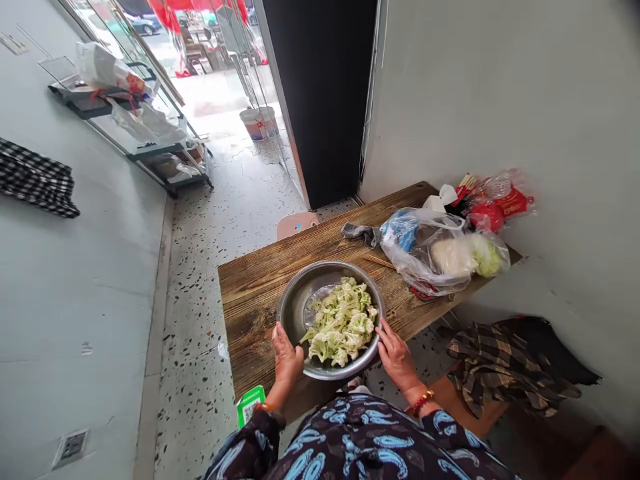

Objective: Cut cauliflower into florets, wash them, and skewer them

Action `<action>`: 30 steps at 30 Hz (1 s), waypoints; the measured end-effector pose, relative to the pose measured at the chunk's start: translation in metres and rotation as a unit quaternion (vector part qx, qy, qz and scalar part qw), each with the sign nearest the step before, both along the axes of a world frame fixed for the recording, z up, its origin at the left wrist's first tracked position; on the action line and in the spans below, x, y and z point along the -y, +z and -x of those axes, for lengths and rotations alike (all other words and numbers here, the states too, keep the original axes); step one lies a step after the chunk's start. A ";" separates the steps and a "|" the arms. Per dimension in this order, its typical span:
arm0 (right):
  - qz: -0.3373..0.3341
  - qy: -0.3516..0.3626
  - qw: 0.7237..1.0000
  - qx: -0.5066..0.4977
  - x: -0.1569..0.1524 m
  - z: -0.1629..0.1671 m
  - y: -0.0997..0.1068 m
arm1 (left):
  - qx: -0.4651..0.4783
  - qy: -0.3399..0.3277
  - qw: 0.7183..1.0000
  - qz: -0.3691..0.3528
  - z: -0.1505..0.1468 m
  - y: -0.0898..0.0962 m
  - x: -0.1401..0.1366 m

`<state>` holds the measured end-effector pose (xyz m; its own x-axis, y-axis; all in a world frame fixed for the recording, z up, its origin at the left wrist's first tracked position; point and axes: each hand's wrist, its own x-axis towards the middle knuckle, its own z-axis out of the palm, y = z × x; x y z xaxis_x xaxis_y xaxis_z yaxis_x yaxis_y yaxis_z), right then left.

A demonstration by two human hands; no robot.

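Observation:
A round metal bowl [294, 303] with cut cauliflower florets [343, 323] in it is at the front edge of the wooden table. The florets fill its right and lower part, and bare metal shows on the left. My left hand [287, 360] grips the rim at the lower left, thumb on top. On the right side of the rim, my right hand [397, 353] holds on with its fingers against the outside. The undersides of both hands are hidden.
On the wooden table [260, 280] lie a grey cloth [361, 233], plastic bags [425, 260] with a pale vegetable, and red packets. A green QR code sign [250, 403] hangs at the left corner. Behind are a pink stool [296, 225], a shelf cart [165, 153] and an open doorway.

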<state>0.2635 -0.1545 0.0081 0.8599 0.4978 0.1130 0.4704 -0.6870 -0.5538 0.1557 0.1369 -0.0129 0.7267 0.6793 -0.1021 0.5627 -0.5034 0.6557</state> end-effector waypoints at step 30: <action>0.102 0.029 0.988 -0.108 0.029 -0.300 -0.052 | -0.014 0.155 0.987 -0.040 -0.070 0.007 0.075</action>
<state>0.5634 -0.1836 -0.0443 0.8218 0.5413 -0.1777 0.3988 -0.7693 -0.4992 0.2258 0.0622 -0.0062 0.4802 0.8753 -0.0566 0.7157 -0.3537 0.6022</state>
